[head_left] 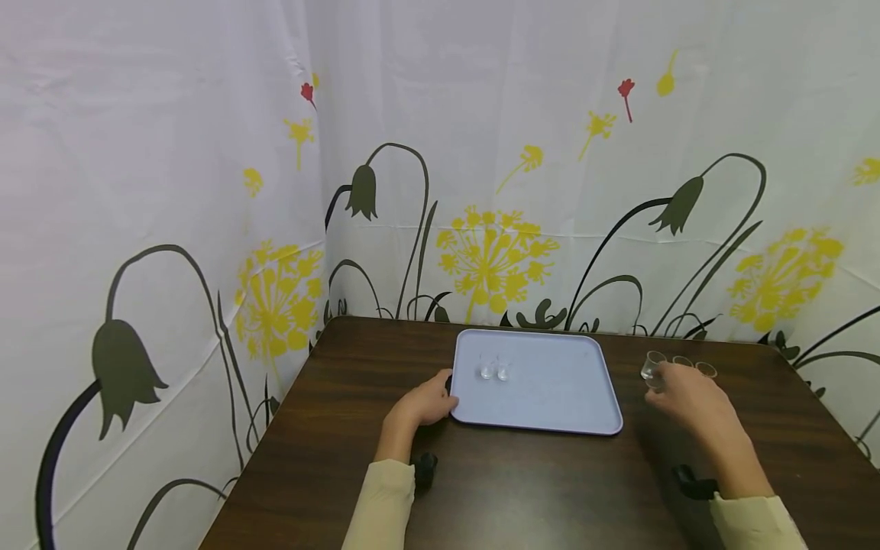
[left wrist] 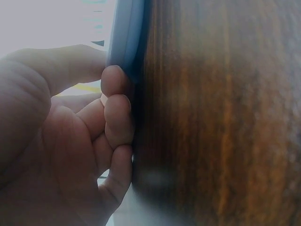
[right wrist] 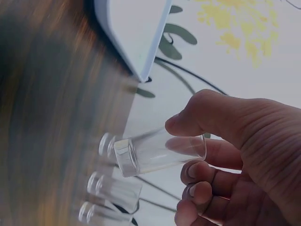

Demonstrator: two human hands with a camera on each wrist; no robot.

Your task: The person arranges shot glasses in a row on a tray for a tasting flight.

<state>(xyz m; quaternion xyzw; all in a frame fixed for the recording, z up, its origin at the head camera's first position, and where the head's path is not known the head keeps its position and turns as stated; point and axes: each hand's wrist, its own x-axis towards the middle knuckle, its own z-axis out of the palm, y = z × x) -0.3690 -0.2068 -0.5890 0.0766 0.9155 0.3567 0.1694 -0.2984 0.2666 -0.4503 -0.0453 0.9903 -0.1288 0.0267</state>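
Note:
My left hand [head_left: 428,399] grips the near left edge of a pale blue tray [head_left: 557,405]. In the left wrist view its thumb and fingers close on the tray's rim [left wrist: 123,37]. Two small clear shot glasses, a left one [head_left: 487,370] and a right one [head_left: 504,372], stand on the tray's left part. To the right of the tray, my right hand [head_left: 690,397] pinches another clear shot glass [right wrist: 162,153] near its rim between thumb and fingers. The held glass is tilted in the right wrist view, its thick base pointing away from the palm.
Past the held glass, three more shot glasses stand on the dark wooden table [head_left: 536,489]; one [right wrist: 113,190] is in the middle of their row. A white curtain [head_left: 412,92] with printed flowers hangs behind and to the left of the table.

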